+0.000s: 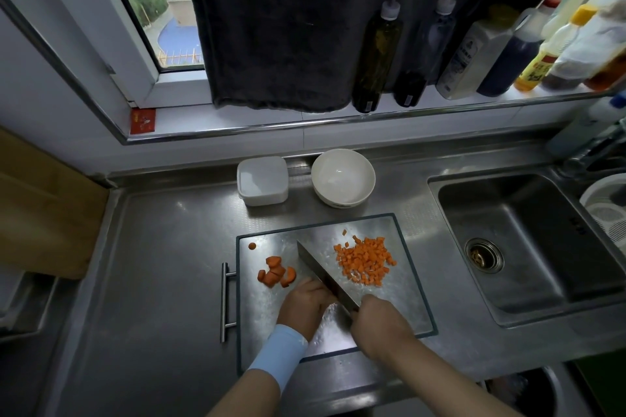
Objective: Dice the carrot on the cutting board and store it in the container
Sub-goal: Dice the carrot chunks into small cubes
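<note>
Since your left hand [305,305] sits w/ curled knuckles right against the blade of the wide steel knife [318,267], a slip could nick a finger. Can't tell if that grip pinches a piece; it's hidden. Your right hand [381,322] has its grip wrapped round the handle. Uncut orange carrot chunks [275,271] lie left of centre on the steel cutting board [403,301], diced orange cubes [366,262] at right. A hasty sweep could spill bits onto the counter [162,247]. The white square plastic container [262,179] sits upper centre, well apart.

On the cutting board [403,298], diced carrot [366,261] is lying at two o'clock, chunks [276,271] at ten, knife [318,272] between; container [262,181] and bowl [343,178] are sitting at twelve.
</note>
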Available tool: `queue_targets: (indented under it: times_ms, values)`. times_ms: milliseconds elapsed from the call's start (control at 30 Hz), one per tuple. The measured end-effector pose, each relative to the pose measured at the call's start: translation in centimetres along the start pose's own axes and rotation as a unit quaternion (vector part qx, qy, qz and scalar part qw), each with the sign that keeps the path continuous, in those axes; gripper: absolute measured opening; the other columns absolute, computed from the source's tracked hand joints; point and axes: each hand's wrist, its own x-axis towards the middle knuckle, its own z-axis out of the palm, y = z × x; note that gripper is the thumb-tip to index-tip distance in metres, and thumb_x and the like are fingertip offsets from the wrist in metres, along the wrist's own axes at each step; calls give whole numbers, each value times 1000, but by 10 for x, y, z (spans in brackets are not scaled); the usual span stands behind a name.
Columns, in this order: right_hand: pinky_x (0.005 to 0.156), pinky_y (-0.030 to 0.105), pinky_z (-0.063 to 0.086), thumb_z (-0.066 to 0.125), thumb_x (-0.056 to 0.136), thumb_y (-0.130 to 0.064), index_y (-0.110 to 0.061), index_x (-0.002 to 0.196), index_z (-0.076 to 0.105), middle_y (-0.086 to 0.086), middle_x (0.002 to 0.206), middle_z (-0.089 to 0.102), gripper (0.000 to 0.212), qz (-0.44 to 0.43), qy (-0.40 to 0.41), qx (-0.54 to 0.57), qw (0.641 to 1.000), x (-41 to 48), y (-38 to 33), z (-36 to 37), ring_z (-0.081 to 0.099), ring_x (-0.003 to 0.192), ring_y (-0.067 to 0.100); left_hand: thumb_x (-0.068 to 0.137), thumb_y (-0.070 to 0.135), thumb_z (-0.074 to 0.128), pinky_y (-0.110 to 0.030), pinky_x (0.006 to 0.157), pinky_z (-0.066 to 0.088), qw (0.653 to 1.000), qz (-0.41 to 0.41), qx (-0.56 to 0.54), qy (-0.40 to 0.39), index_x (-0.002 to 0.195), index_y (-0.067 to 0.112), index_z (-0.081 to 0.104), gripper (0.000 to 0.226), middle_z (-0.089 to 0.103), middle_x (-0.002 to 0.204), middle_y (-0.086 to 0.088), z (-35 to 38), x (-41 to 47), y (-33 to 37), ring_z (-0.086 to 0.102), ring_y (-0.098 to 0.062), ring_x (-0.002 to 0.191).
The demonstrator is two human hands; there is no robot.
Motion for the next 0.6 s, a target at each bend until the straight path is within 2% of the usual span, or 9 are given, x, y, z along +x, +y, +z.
queue_targets:
  times_ms: [167, 233, 367, 467, 600]
  values:
    - [78, 28, 49, 50, 98, -31, -14, 110, 60, 6, 110, 67, 23, -3, -2, 16, 1000, 11, -5, 5, 65, 99, 24, 58, 3, 88, -14, 69, 49, 1000, -16, 4, -17, 72, 21, 78, 25, 69, 76, 6, -2, 0, 4, 62, -11, 73]
    - [76, 27, 46, 51, 98, -29, -13, 110, 60, 7, 111, 67, 22, -11, -3, 15, 1000, 16, -9, 4, 64, 101, 24, 65, 7, 83, -15, 72, 48, 999, -38, -3, -21, 76, 20, 78, 18, 70, 79, 5, -1, 0, 4, 59, -9, 78]
    - [78, 29, 48, 53, 98, -30, -13, 106, 64, 7, 109, 68, 21, -15, -7, 22, 1000, 19, -13, 1, 65, 100, 25, 81, 18, 73, -4, 85, 36, 993, -114, -34, -15, 91, 21, 77, 11, 68, 96, 7, -4, -3, 7, 57, -7, 92]
    - [76, 30, 48, 52, 99, -33, -17, 100, 63, 6, 105, 69, 19, -29, -4, 27, 999, 19, -10, -1, 65, 95, 24, 78, 15, 76, -13, 85, 46, 990, -119, -71, -2, 89, 20, 77, 12, 66, 95, 8, -8, -4, 11, 58, -5, 90]
    - [78, 35, 52, 52, 99, -36, -22, 94, 60, 3, 98, 68, 17, -40, 10, 40, 998, 13, -7, -7, 63, 89, 23, 79, 13, 75, -10, 87, 44, 984, -153, -80, 40, 91, 20, 76, 14, 61, 101, 10, -12, -8, 11, 56, -2, 93]
